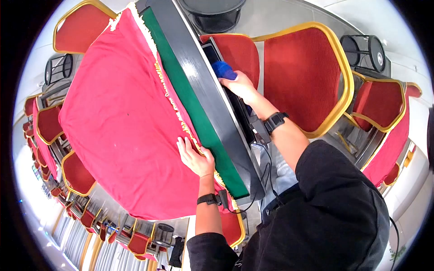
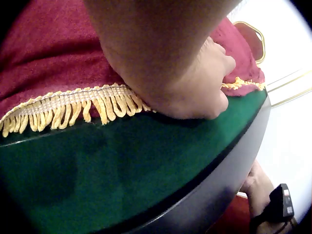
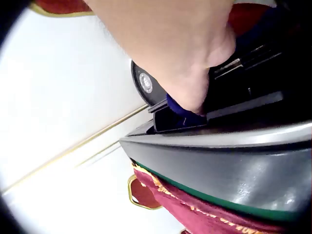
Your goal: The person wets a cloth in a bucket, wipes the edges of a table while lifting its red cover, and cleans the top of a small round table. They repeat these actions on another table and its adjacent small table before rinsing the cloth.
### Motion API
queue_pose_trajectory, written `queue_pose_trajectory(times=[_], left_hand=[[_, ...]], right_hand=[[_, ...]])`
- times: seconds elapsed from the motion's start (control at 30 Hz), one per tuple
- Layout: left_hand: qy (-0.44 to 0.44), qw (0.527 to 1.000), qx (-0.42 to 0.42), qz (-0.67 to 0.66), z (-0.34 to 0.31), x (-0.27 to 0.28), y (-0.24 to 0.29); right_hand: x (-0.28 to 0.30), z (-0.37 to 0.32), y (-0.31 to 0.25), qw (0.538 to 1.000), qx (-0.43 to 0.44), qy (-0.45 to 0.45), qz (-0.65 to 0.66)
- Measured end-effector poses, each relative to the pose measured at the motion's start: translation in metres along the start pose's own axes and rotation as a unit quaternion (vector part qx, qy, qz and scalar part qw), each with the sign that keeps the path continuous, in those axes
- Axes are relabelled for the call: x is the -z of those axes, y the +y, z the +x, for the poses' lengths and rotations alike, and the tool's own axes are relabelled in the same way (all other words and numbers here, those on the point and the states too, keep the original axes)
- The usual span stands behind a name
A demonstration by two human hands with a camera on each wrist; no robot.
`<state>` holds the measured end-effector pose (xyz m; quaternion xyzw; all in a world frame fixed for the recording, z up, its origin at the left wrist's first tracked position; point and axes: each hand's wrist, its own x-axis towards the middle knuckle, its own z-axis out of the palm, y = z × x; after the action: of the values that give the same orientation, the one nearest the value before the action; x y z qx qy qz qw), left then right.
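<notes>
My right hand (image 1: 242,86) grips a bundled blue cloth (image 1: 224,70) at the far end of a narrow black drawer (image 1: 242,121), pulled out from under the table's dark rim. In the right wrist view, only a little of the blue cloth (image 3: 176,105) shows beneath the hand; the rest is hidden. My left hand (image 1: 197,158) rests on the red tablecloth (image 1: 131,122), right at its yellow fringe (image 1: 169,92). Its fingers are extended over the cloth. Beyond the fringe, a strip of green felt (image 1: 203,131) lies bare along the near side of the table.
Close beside the drawer is a red chair (image 1: 303,77) with a gold frame. A round black stand (image 1: 217,16) is near the table's far corner. Cables (image 1: 269,167) run from the wrist cameras toward the body. More red chairs and covered tables surround the area.
</notes>
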<state>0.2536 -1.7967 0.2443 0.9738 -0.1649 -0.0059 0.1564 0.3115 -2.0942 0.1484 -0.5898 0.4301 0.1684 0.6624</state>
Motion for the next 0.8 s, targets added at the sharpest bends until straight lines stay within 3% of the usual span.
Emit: queue_pose_trajectory(times=[0.1, 0.13, 0.23, 0.33, 0.47, 0.63, 0.67, 0.73, 0.77, 0.8], left_hand=[[0.007, 1.000, 0.004, 0.007, -0.001, 0.000, 0.000], [0.005, 1.000, 0.005, 0.007, -0.002, 0.001, 0.000], [0.008, 1.000, 0.002, 0.004, 0.002, -0.002, -0.003], [0.007, 1.000, 0.003, -0.002, -0.001, 0.000, -0.003], [0.002, 1.000, 0.010, -0.013, 0.001, 0.000, -0.003], [0.005, 1.000, 0.014, -0.027, 0.000, 0.004, -0.004], [0.008, 1.000, 0.014, -0.026, 0.000, 0.004, -0.004], [0.015, 1.000, 0.013, -0.024, 0.000, 0.002, -0.005], [0.013, 0.999, 0.013, -0.029, -0.002, 0.003, -0.004], [0.012, 0.999, 0.015, -0.031, -0.003, 0.005, -0.004]], right_hand=[[-0.017, 0.012, 0.017, 0.991, -0.005, 0.057, 0.120], [-0.024, 0.015, 0.011, 0.985, -0.003, 0.171, 0.010], [-0.023, 0.010, -0.057, 0.969, 0.011, 0.197, -0.151], [-0.025, 0.046, -0.110, 0.950, 0.020, 0.233, -0.206], [-0.024, 0.060, -0.108, 0.943, 0.050, 0.239, -0.228], [-0.018, 0.039, -0.081, 0.969, 0.015, 0.172, -0.177], [-0.014, 0.054, -0.053, 0.973, 0.027, 0.148, -0.174], [-0.012, 0.047, -0.010, 0.995, 0.083, 0.059, -0.018], [-0.013, 0.006, -0.025, 0.996, 0.078, 0.036, 0.031], [-0.009, 0.002, 0.002, 0.979, 0.180, -0.015, 0.094]])
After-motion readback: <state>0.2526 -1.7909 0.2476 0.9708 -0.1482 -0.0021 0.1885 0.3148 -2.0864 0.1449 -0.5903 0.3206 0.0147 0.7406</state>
